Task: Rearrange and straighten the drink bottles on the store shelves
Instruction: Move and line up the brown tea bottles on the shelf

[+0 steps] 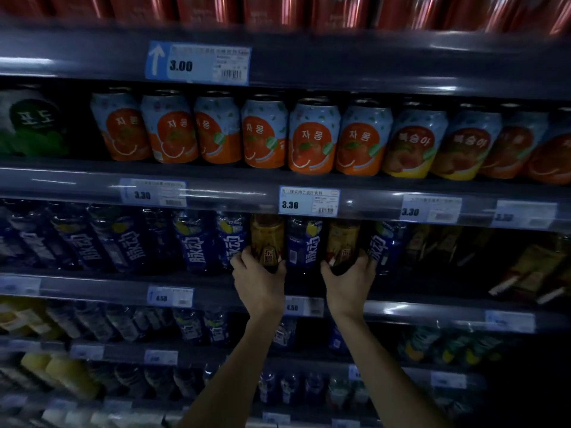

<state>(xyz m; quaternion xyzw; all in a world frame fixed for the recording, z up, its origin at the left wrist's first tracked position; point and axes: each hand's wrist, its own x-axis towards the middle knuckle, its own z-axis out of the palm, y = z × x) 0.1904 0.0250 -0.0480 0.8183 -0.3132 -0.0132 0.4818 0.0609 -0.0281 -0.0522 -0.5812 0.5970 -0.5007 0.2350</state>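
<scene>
Left hand [259, 281] grasps left amber-liquid bottle [267, 236]; right hand [349, 282] grasps right amber-liquid bottle [343, 239]. Blue bottle [304, 245] between them reads 脉动.

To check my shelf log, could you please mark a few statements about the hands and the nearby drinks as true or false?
1. The left hand grips an amber bottle. True.
2. The right hand holds nothing. False: it grips a second amber bottle.
3. A blue bottle stands between the two amber bottles. True.
4. Glass jars stand in the row above the hands. False: cans stand there.
</scene>
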